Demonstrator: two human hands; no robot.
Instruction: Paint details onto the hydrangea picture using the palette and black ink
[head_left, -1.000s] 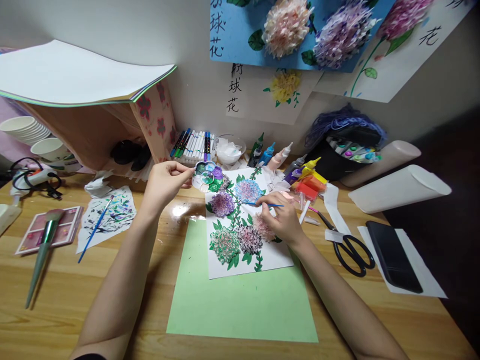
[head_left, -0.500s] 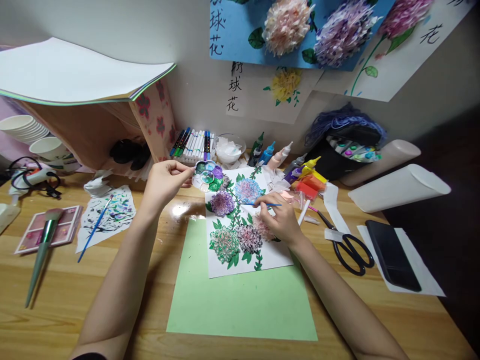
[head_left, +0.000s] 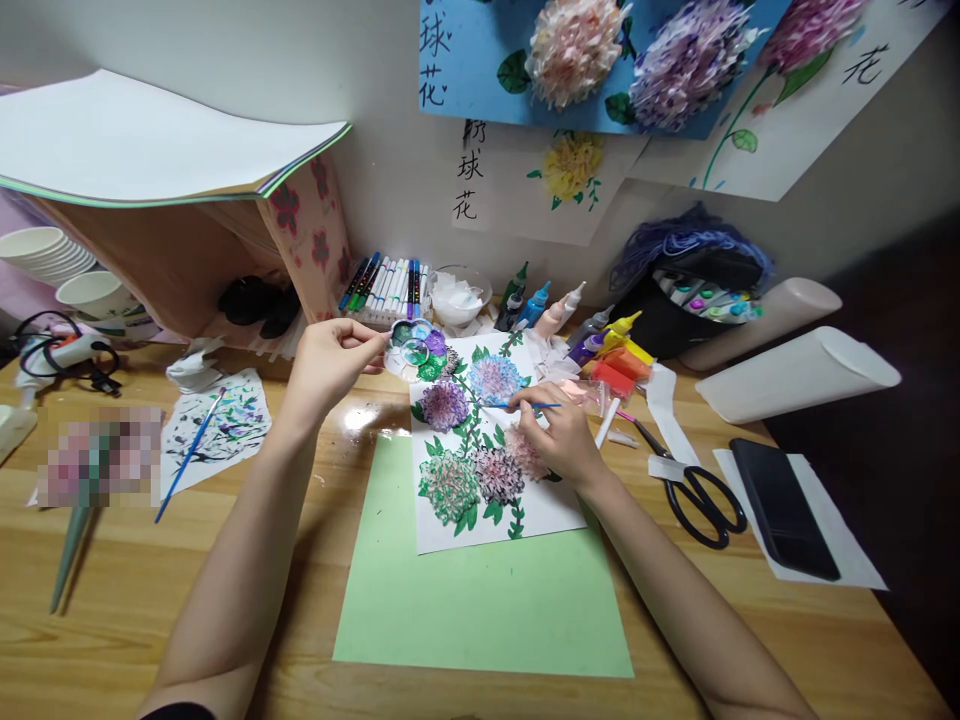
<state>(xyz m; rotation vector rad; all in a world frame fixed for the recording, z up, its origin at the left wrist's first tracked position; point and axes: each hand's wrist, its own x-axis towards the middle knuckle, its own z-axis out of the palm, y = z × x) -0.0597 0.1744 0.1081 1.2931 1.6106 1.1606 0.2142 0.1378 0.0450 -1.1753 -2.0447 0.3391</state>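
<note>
Pinched at its left rim, a round paint palette (head_left: 411, 362) with green, blue and purple wells is in my left hand (head_left: 330, 360). Its lower right edge overlaps the top left of a white sheet (head_left: 442, 538). Closed round a thin blue paintbrush (head_left: 541, 406), my right hand (head_left: 556, 435) is over the sheet's right side, the brush pointing left. Its tip is near a green painted stem between the purple flower (head_left: 445, 405) and the blue flower (head_left: 495, 378). Green, dark pink and pale pink textured flowers sit lower down. My right hand hides part of the sheet.
Green paper (head_left: 480, 615) lies under the sheet. To the right are scissors (head_left: 705, 505), a phone (head_left: 786, 510) and a white cylinder (head_left: 799, 375). Paint bottles (head_left: 536, 305) and marker pens (head_left: 386, 285) stand behind. A second paintbrush (head_left: 191, 455) rests on paint-stained tissue at left.
Both hands keep almost the same place. The brush in my right hand has shifted only very slightly; the palette stays held.
</note>
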